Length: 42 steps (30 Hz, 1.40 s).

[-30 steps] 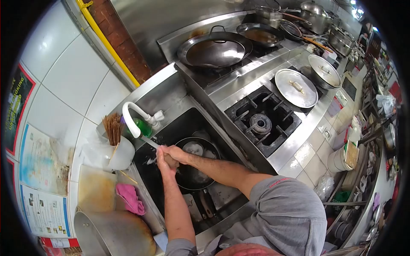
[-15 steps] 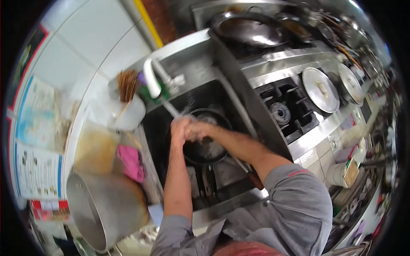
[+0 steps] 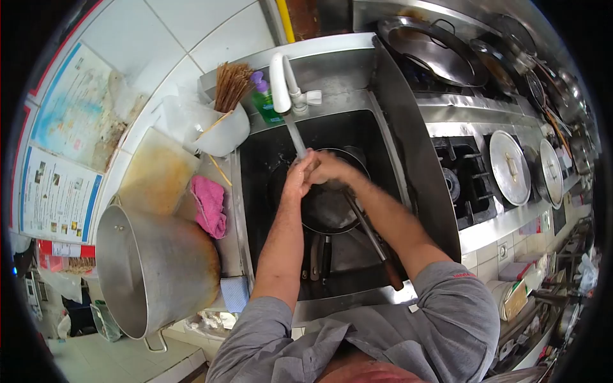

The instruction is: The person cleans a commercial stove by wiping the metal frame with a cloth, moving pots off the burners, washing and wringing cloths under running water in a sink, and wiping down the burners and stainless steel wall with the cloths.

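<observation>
Water runs from the white faucet (image 3: 280,83) onto my hands, which meet under the stream above the sink (image 3: 258,137). My left hand (image 3: 299,173) touches my right hand (image 3: 329,168); the right one is blurred by motion, and its fingers cannot be made out. Whether anything is between my palms is hidden. Below them a black pan (image 3: 329,210) lies in the sink, its handle toward me. A long rod with a brown wooden handle (image 3: 392,276) leans across the sink to the right of the pan.
Left of the sink stand a large metal pot (image 3: 172,268), a pink cloth (image 3: 208,207), a white container (image 3: 227,135) with a stick brush (image 3: 232,87), and a green soap bottle (image 3: 265,105). On the right are a stove (image 3: 469,185), a lid (image 3: 509,169) and a wok (image 3: 434,54).
The camera view has shifted, so the sink and stove appear farther right. My hands are still together under the water, with the right hand changed in pose over the left.
</observation>
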Tool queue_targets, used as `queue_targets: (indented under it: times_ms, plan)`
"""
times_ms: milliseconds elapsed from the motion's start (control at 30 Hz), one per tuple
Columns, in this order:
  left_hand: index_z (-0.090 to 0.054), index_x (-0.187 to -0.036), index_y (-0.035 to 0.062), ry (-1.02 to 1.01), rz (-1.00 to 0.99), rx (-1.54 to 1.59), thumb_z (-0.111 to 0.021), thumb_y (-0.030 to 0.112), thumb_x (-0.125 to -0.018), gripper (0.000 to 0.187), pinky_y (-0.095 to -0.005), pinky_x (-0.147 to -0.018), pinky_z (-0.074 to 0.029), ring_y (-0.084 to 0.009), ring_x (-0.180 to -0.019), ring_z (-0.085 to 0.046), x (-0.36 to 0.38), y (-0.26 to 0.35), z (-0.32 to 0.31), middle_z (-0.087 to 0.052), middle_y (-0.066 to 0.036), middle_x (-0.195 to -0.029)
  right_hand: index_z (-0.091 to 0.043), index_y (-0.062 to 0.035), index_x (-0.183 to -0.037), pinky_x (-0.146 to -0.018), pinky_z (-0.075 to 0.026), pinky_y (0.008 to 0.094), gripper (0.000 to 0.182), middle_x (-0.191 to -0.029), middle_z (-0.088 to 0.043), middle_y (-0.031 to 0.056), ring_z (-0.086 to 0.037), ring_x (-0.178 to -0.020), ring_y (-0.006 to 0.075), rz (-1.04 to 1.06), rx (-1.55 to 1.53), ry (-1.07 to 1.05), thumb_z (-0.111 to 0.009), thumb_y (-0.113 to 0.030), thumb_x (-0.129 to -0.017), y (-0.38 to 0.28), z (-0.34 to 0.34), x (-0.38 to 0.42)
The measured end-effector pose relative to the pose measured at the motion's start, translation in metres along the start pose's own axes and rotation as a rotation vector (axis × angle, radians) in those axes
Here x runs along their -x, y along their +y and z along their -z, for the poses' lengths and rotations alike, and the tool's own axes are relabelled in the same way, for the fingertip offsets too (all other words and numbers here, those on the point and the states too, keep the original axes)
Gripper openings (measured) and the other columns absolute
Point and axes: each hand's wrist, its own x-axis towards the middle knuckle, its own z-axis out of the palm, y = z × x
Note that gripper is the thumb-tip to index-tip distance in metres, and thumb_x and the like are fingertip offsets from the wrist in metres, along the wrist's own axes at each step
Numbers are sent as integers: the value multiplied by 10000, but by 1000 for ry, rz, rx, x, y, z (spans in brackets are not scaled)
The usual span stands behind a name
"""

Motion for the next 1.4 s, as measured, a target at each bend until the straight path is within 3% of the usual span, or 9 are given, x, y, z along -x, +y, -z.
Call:
queue_targets:
  times_ms: [367, 500, 600, 733, 900, 933, 1200, 1267, 1400]
  plan:
    - [-610, -935, -18, 61, -206, -601, -669, 56, -733, 223, -275, -654, -483, -160, -708, -614, 3, 8, -16, -650, -75, -801, -513, -42, -1210, -938, -396, 406, 484, -1116, -528, 268, -471, -1115, 397, 346, 124, 579, -648, -227, -784, 15, 51, -146]
    - [-606, -866, 9, 110, -200, -468, -672, 97, -733, 173, -303, -665, -488, -186, -702, -615, 16, 17, -16, -636, -89, -786, -564, -19, -1118, -686, -491, 350, 463, -796, -605, 130, -587, -732, 278, 56, -111, 569, -651, -342, -798, 23, 68, -176]
    - [-580, -722, 39, -6, -211, -120, -660, 75, -725, 88, -291, -691, -474, -172, -725, -608, 19, 24, -8, -621, -79, -753, -524, -67, -812, -520, -446, 384, 393, -708, -514, 92, -526, -688, 165, -266, -610, 272, -643, -439, -774, 12, 73, -150]
    - [-537, -981, -1, -58, -279, 99, -576, -1, -755, 229, -343, -756, -502, -211, -794, -619, 36, 43, -14, -628, -141, -929, -338, -125, -1349, -904, -335, 635, 835, -1325, -399, 146, -421, -1181, 331, -286, -993, -540, -489, -695, -758, 2, 1, -41]
    - [-420, -1252, 8, -36, -191, -298, -546, -23, -804, 466, -304, -721, -514, -192, -807, -620, 66, 38, -2, -624, -159, -957, -517, -131, -1065, -620, -490, 331, 355, -915, -599, 45, -604, -817, 186, -230, -986, -916, -642, -341, -807, -7, -33, 21]
    - [-447, -1239, 9, -1, -218, -346, -549, 11, -827, 424, -286, -671, -510, -165, -746, -609, 71, 33, 0, -623, -138, -889, -505, -134, -1012, -487, -417, 273, 333, -803, -580, 32, -579, -669, 136, -353, -1027, -830, -676, -133, -726, -10, -42, 30]
    - [-557, -1087, 41, 187, -201, -573, -543, 74, -851, 239, -288, -600, -478, -164, -669, -587, 81, -3, 17, -607, -99, -736, -493, -137, -862, -404, -289, 274, 237, -641, -473, -18, -460, -549, 84, -449, -711, -286, -633, -73, -683, -34, -87, 95]
    - [-594, -922, 43, 354, -318, -966, -545, 143, -863, 127, -288, -619, -479, -146, -678, -587, 72, -23, 32, -608, -94, -730, -470, -28, -991, -577, -470, 391, 350, -848, -617, 118, -617, -718, 264, -275, -343, -13, -634, -109, -692, -37, -103, 106]
    - [-591, -856, 45, 428, -362, -1198, -588, 229, -836, 184, -352, -715, -475, -267, -791, -620, 114, -34, 16, -642, -144, -831, -367, -35, -1140, -832, -433, 504, 570, -991, -599, 268, -558, -962, 440, -444, 117, 238, -669, -285, -727, -43, -129, 143]
